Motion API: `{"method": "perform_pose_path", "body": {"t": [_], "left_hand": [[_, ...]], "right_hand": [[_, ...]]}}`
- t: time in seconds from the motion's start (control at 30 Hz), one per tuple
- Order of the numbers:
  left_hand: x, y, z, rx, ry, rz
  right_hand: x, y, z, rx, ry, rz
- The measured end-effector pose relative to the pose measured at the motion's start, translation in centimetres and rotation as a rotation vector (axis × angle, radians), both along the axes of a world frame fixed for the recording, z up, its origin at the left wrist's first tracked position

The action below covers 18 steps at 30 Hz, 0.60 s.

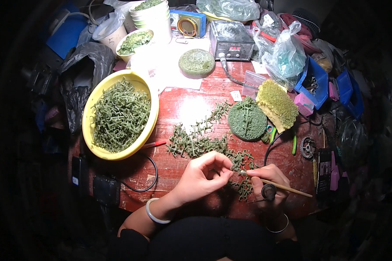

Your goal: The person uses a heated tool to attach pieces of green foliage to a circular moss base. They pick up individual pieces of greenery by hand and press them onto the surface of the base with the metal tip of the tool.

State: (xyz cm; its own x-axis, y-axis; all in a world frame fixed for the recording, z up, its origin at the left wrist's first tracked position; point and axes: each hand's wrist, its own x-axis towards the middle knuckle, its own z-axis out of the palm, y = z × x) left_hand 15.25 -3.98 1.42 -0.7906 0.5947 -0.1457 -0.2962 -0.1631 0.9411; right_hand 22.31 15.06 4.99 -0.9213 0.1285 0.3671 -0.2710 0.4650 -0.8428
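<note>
Green branching pieces (240, 160) lie near a slanting, wooden-handled tool (292, 189).

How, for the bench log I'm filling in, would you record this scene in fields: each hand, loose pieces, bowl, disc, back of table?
Left hand: left hand, thumb and fingertips pinched together; any piece between them is too small to tell
Right hand: right hand, holding a wooden-handled tool, tip near the left fingertips
Loose pieces: branching green pieces on the red table
Bowl: yellow bowl, heaped with similar green pieces
Disc: green disc, a branching piece lying on it
Back of table: control box with a lit red display
</note>
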Motion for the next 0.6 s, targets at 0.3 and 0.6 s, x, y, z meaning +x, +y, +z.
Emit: {"method": "perform_pose_path", "body": {"t": [0.3, 0.6], "left_hand": [[-0.01, 0.04, 0.31, 0.001, -0.002, 0.012], [-0.06, 0.07, 0.42, 0.009, -0.017, 0.013]], "right_hand": [[-0.20, -0.07, -0.49, -0.006, 0.047, -0.037], [0.04, 0.05, -0.46, -0.026, 0.004, -0.028]]}}
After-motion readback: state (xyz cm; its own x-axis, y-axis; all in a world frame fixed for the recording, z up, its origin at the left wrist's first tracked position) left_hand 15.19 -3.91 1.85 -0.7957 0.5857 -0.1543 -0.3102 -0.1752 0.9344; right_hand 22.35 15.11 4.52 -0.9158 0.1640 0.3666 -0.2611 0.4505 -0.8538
